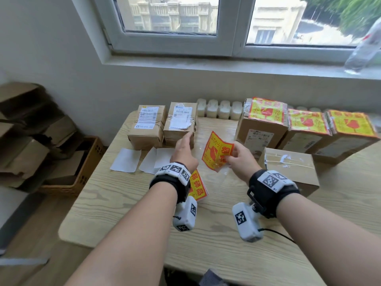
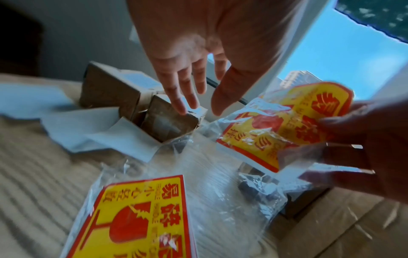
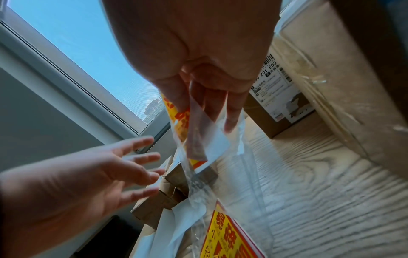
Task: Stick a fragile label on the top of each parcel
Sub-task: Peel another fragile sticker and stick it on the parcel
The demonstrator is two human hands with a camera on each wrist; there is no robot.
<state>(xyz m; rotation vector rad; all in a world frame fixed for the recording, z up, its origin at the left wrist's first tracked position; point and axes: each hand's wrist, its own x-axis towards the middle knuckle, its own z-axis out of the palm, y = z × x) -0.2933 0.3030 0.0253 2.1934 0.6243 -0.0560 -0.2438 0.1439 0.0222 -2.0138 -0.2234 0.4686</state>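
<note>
My right hand [image 1: 231,156] pinches a yellow-and-red fragile label [image 1: 215,151] by its lower edge and holds it above the table; clear film hangs from the label [image 3: 176,118]. My left hand [image 1: 185,145] is open, its straight fingers reaching to the near top edge of a small brown parcel [image 1: 180,122], which carries only a white shipping slip. A second small parcel [image 1: 147,124] stands to its left. Three parcels at the right [image 1: 266,112] [image 1: 305,122] [image 1: 350,124] carry fragile labels on top. A plain taped parcel [image 1: 288,168] lies by my right wrist. A label stack [image 2: 141,218] sits under my left wrist.
White backing sheets [image 1: 125,159] lie in front of the small parcels. A row of white bottles [image 1: 218,109] lines the back of the wooden table [image 1: 123,203]. A basket [image 1: 90,162] with flattened cardboard stands on the floor at the left.
</note>
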